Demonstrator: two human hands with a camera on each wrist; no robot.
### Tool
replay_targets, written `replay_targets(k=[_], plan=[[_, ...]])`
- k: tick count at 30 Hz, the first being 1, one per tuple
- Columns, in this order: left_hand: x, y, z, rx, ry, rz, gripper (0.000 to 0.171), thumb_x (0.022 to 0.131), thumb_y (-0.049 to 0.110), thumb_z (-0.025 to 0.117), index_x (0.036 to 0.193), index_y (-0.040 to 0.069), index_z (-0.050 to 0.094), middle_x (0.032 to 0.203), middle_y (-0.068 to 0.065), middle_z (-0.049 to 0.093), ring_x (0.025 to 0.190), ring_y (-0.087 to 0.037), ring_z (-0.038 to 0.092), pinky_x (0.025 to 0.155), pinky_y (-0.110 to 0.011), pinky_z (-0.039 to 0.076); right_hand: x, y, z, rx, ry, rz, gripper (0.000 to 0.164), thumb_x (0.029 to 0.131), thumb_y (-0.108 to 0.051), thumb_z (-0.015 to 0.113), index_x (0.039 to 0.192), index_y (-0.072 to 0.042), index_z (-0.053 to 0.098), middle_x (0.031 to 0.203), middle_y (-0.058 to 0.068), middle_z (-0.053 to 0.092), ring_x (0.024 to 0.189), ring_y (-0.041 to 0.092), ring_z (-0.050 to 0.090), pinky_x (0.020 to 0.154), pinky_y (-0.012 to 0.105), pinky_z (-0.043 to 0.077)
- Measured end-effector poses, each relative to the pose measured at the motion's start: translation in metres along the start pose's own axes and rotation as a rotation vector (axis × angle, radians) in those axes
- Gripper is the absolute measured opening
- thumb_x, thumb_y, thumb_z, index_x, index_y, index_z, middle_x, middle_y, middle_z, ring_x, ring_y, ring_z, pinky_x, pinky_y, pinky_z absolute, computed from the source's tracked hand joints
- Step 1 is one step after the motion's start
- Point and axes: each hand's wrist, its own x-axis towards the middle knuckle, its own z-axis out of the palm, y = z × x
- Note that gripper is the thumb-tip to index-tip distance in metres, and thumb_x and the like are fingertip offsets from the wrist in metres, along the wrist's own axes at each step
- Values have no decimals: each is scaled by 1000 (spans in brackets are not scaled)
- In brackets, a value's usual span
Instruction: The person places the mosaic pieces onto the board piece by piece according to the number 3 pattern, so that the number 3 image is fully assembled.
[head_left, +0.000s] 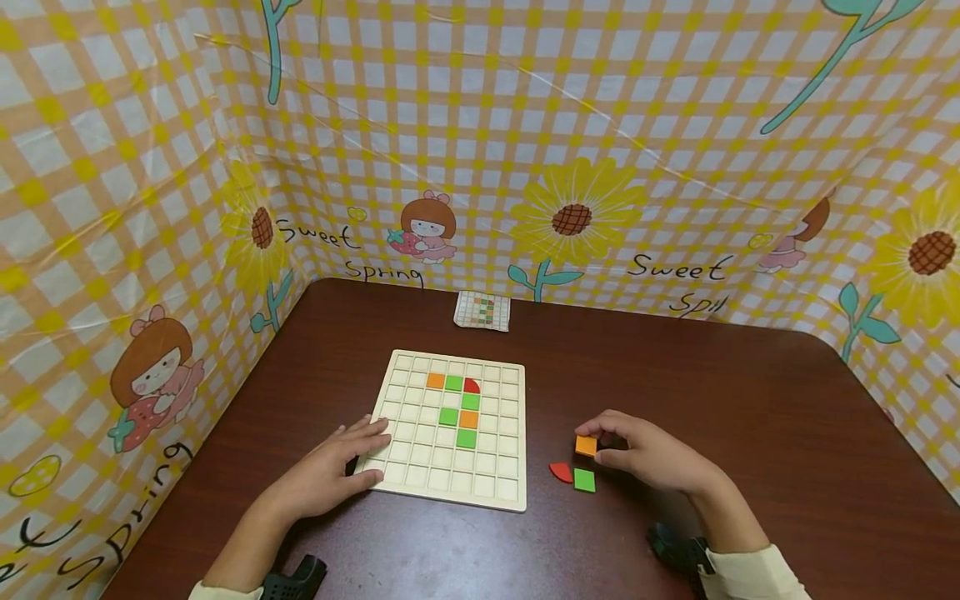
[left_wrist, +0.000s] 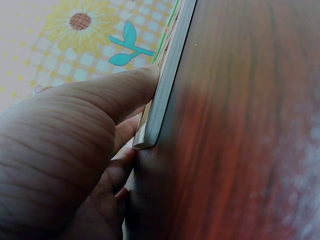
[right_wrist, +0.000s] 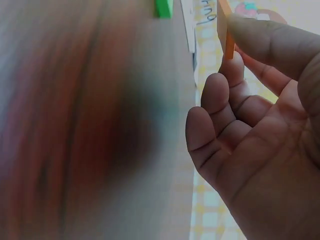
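Note:
A pale wooden grid board (head_left: 420, 479) lies on the table, with several orange, green and red tiles set in its squares. My left hand (head_left: 330, 467) rests on the board's left edge, thumb and fingers over the near-left corner; the left wrist view shows the thumb against that edge. To the right of the board, my right hand (head_left: 648, 450) pinches an orange square tile (head_left: 586, 446) between thumb and fingers, also seen as a thin orange tile (right_wrist: 229, 35) in the right wrist view. Just below it lie a red quarter-circle tile (head_left: 560, 472) and a green square tile (head_left: 584, 481).
A small card (head_left: 482, 311) printed with a coloured grid pattern stands at the table's back edge. Checked cloth (head_left: 480, 125) walls enclose the dark brown table (head_left: 675, 375) at the back and sides.

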Motion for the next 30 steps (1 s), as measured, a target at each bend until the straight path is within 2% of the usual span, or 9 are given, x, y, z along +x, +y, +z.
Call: replay_targets(k=[15, 22, 30], plan=[[0, -1, -1, -7, -4, -5, 51, 96, 24, 68, 140, 1, 56, 153, -13, 42, 146, -37, 25, 114, -65, 15, 46, -31, 22, 18, -61, -65, 28, 96, -9, 64, 124, -12, 64, 103, -3, 57, 91, 16, 52, 74, 28, 48], [1, -1, -1, -9, -12, 5, 51, 96, 23, 68, 140, 0, 55, 153, -14, 42, 146, -38, 25, 114, -65, 15, 65, -49, 34, 50, -82, -88, 29, 96, -8, 64, 125, -10, 64, 108, -2, 58, 96, 20, 52, 77, 28, 47], [1, 0, -1, -4, -11, 11, 51, 96, 23, 67, 140, 0, 55, 153, -14, 42, 146, -39, 25, 114, -65, 15, 88, -67, 50, 64, -113, -110, 28, 96, -9, 63, 124, -13, 65, 107, -6, 59, 96, 16, 53, 80, 31, 47]])
